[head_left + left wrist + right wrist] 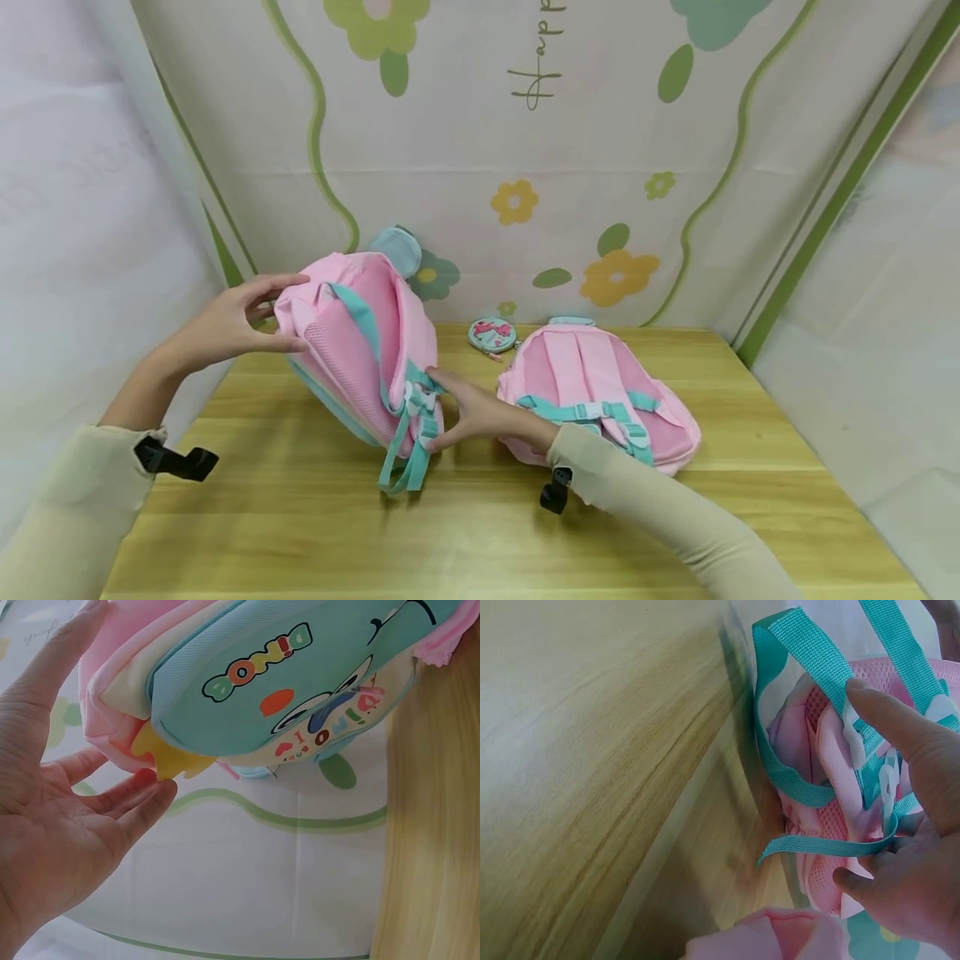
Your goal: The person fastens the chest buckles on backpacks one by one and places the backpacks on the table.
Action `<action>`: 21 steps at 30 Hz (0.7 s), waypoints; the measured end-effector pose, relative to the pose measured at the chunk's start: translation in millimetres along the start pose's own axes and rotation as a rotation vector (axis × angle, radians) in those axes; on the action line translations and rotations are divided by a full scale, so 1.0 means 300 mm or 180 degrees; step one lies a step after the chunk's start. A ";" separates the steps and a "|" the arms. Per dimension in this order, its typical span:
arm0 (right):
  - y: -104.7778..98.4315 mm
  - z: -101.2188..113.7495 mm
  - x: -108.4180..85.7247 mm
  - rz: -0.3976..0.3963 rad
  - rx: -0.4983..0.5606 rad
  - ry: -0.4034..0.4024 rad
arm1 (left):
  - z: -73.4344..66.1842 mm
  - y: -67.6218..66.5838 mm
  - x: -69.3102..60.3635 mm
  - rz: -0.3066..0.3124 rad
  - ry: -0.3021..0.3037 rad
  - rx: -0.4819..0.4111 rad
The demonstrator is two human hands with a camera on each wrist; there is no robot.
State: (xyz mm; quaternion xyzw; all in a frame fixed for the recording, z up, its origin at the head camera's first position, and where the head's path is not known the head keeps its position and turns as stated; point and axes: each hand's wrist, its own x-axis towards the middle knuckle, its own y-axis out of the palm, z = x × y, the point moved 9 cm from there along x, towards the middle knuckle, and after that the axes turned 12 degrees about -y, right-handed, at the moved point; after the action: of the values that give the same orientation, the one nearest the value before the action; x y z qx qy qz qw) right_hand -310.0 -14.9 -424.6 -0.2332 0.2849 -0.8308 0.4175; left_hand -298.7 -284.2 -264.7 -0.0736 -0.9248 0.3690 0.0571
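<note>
A pink backpack (341, 333) with teal straps hangs tilted over the left part of the table, its padded back turned toward the head camera. My left hand (232, 325) holds its left edge, thumb and fingers spread on either side. In the left wrist view, the teal front pocket (225, 697) shows a cartoon face, and the fingertips touch a yellow trim (169, 754). My right hand (472, 408) grips the lower right side by the teal straps (408, 425); in the right wrist view its thumb rests on a strap (810, 649). Some fingers are hidden behind the bag.
A second pink backpack (600, 392) lies straps up on the wooden table (465, 533) at the right. Beside it is a small round teal pouch (492, 334) with a picture. A flower-patterned cloth (450, 133) stands behind, with pale cloth at both sides.
</note>
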 end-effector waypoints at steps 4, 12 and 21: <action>0.007 0.001 0.010 0.0030 -0.0022 0.0002 | 0.010 -0.013 -0.010 -0.0029 0.0035 0.0028; 0.013 0.006 0.021 0.0076 -0.0098 -0.0049 | 0.055 -0.025 -0.030 -0.0036 0.0066 -0.0006; 0.011 0.020 0.036 0.0138 -0.0217 -0.0107 | 0.131 -0.026 -0.052 0.0024 -0.0034 -0.0221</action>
State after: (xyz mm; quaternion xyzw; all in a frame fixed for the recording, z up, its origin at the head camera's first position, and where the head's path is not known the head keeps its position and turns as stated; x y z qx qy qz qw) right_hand -310.3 -27.3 -420.8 -0.2550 0.3110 -0.8073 0.4319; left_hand -290.4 -319.0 -288.5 -0.0769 -0.9370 0.3373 0.0482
